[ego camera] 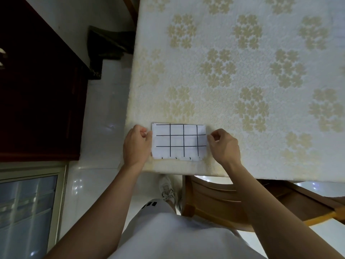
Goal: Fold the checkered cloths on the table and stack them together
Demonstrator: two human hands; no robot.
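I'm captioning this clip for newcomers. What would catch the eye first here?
The white checkered cloth, folded into a small rectangle, lies at the near edge of the flower-patterned tablecloth. The left hand and right hand pinch its short sides.

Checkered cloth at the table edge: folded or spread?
Folded. The cloth is a small neat rectangle, with offset layer edges showing along its near side and top-left corner. Layer count: cannot tell.
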